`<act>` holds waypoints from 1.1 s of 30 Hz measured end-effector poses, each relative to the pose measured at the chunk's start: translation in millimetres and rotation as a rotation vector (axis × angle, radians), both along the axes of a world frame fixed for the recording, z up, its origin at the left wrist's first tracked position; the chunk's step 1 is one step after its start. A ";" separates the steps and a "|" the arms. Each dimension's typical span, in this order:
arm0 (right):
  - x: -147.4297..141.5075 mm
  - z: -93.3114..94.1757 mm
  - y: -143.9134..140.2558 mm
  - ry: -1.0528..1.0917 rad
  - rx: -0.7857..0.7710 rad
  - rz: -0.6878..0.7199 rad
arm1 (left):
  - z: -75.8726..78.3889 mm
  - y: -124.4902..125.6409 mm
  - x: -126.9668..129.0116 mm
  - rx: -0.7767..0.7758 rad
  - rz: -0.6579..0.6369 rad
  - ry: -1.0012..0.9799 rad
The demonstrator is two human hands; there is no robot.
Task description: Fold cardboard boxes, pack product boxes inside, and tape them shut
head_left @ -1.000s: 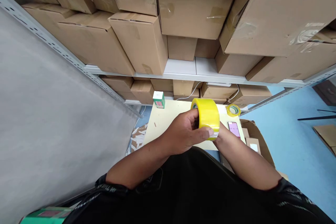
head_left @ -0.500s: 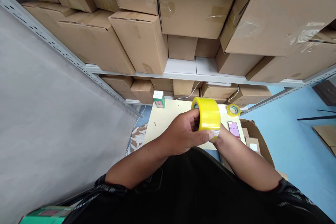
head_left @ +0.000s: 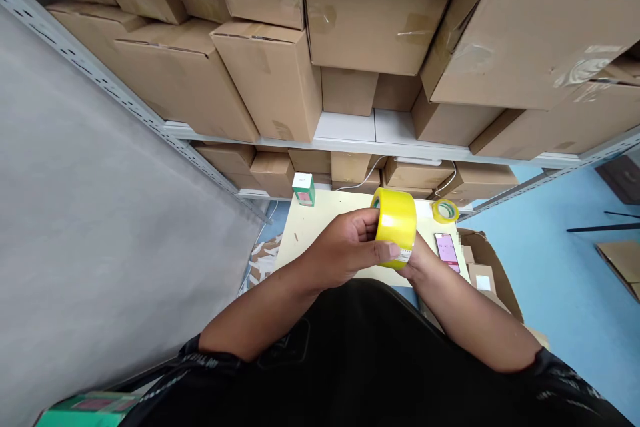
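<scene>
Glossy yellow tape roll [head_left: 397, 227], both-handed

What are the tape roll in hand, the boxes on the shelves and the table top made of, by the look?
Tape roll: glossy yellow plastic film, judging by its sheen; a white paper label sits at the edge. Both hands hold it, the left hand and the right hand.
Boxes: matte brown cardboard, seams closed with clear shiny tape.
Table: smooth pale yellow top, probably laminate or painted board; cannot tell which.

Glossy yellow plastic tape roll [head_left: 397, 220]; matt brown cardboard boxes [head_left: 270, 73], some patched with shiny clear tape; smooth pale table [head_left: 325, 217]; perforated grey metal shelf rail [head_left: 100, 83]
</scene>
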State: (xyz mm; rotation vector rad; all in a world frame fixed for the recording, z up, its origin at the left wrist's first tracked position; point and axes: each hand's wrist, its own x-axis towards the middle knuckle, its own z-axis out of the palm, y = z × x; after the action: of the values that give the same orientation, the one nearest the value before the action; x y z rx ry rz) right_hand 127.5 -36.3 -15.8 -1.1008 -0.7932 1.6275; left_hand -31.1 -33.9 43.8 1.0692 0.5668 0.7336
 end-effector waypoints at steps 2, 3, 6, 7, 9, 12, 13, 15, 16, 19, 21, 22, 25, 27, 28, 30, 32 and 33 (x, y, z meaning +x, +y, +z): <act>0.3 -5.5 1.6 0.040 -0.038 -0.018 | -3.8 -1.6 0.5 0.069 0.057 0.031; 0.5 -8.0 2.2 0.055 -0.051 -0.037 | -5.4 -2.9 0.7 0.113 0.087 0.049; 1.7 -11.8 2.6 0.039 -0.015 -0.083 | -7.9 -7.5 0.8 0.247 0.133 0.103; 2.4 -11.3 2.5 0.022 0.016 -0.091 | -7.8 -9.0 0.6 0.277 0.135 0.118; 4.3 -7.5 2.9 -0.018 0.094 -0.120 | -6.4 -11.7 0.1 0.307 0.128 0.153; 9.7 2.0 6.7 -0.104 0.292 -0.244 | -2.7 -15.4 0.4 0.306 0.103 0.225; 12.2 5.1 8.9 -0.141 0.374 -0.275 | -1.4 -16.6 1.0 0.300 0.099 0.242; 17.7 9.8 13.2 -0.222 0.522 -0.277 | 1.0 -19.0 2.6 0.280 0.105 0.249; 20.3 11.3 14.9 -0.267 0.578 -0.260 | 1.9 -20.0 3.5 0.266 0.118 0.240; 24.9 12.2 16.4 -0.411 0.711 -0.249 | 3.8 -21.9 5.6 0.207 0.164 0.208; 25.0 10.8 14.6 -0.495 0.785 -0.279 | 3.9 -22.1 6.0 0.180 0.181 0.219; 24.4 9.8 13.3 -0.527 0.810 -0.292 | 3.5 -22.1 6.0 0.176 0.184 0.234; 21.8 7.0 9.5 -0.581 0.842 -0.314 | 0.6 -21.1 5.4 0.183 0.195 0.282; 20.7 5.8 7.9 -0.599 0.857 -0.331 | -2.1 -19.9 5.2 0.181 0.204 0.301; 20.5 5.6 7.4 -0.612 0.872 -0.343 | -3.2 -19.1 5.2 0.178 0.207 0.304; 21.0 5.9 6.5 -0.650 0.918 -0.373 | -4.5 -17.5 5.5 0.169 0.201 0.294; 22.3 6.7 5.5 -0.697 0.962 -0.396 | -4.4 -16.2 6.0 0.155 0.188 0.275; 23.0 7.2 4.9 -0.721 0.974 -0.403 | -4.0 -15.7 6.3 0.145 0.183 0.268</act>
State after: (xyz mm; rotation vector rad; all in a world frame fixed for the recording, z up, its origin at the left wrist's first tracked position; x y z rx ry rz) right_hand 150.5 -31.4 -8.6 -0.9858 -1.4890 0.3341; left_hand -24.8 -49.7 39.8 1.2726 0.8591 0.8058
